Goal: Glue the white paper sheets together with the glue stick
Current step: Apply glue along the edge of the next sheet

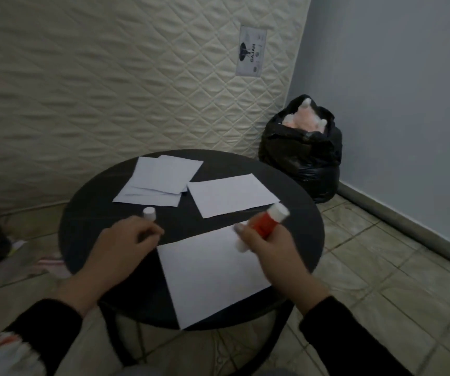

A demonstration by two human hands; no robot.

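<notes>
A round dark table (88, 213) holds white paper sheets. One sheet (213, 278) lies near me, a single sheet (229, 195) lies further back on the right, and a loose stack (158, 183) sits at the back left. My right hand (270, 251) grips a red and white glue stick (268, 221), tilted above the near sheet's top right corner. My left hand (126, 240) hovers over the table's left side, fingers closed on the white cap (149, 213).
A quilted mattress (110, 77) leans against the wall behind the table. A black plastic bag (302, 156) with something pink inside stands on the tiled floor at the right, by the grey wall. Clutter lies on the floor at the far left.
</notes>
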